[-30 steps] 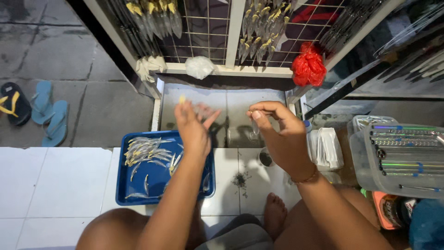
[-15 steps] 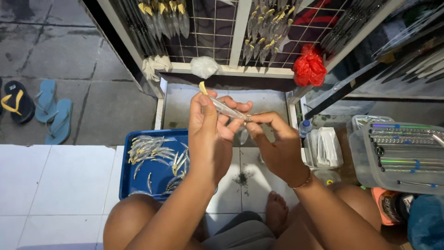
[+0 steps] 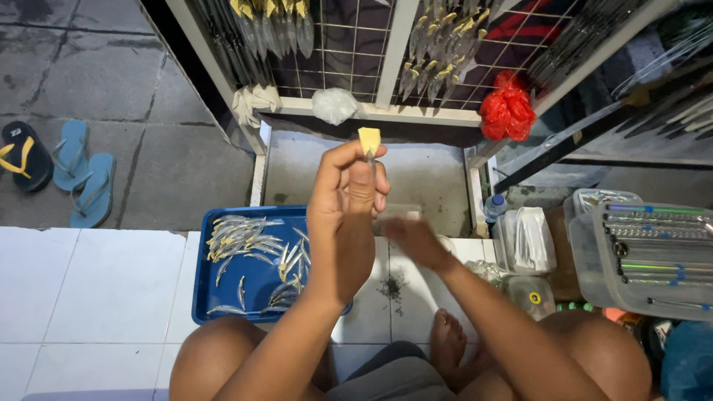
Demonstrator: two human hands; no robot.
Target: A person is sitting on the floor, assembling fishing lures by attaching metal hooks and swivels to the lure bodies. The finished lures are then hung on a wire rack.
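My left hand (image 3: pixel 345 189) is raised in the middle of the view, pinching a thin silver fish-shaped piece with a yellow tip (image 3: pixel 369 139) that stands upright above my fingers. My right hand (image 3: pixel 412 239) is lower and blurred. It hovers over the white floor tiles beside a small clear box (image 3: pixel 395 214), and I cannot make out whether it grips anything. Left of my forearm, a blue tray (image 3: pixel 215 297) holds several more silver fish-shaped pieces (image 3: pixel 249 241).
A wire rack (image 3: pixel 349 44) hung with similar silver pieces stands ahead, with a red plastic bag (image 3: pixel 507 111) on it. Clear plastic boxes (image 3: pixel 639 256) of tools sit at the right. Sandals (image 3: pixel 74 171) lie on the grey floor at left. My bare foot (image 3: pixel 449 345) rests below.
Both hands were together on the silver piece. Now my left hand alone holds it upright and higher, while my right hand has dropped down toward the floor.
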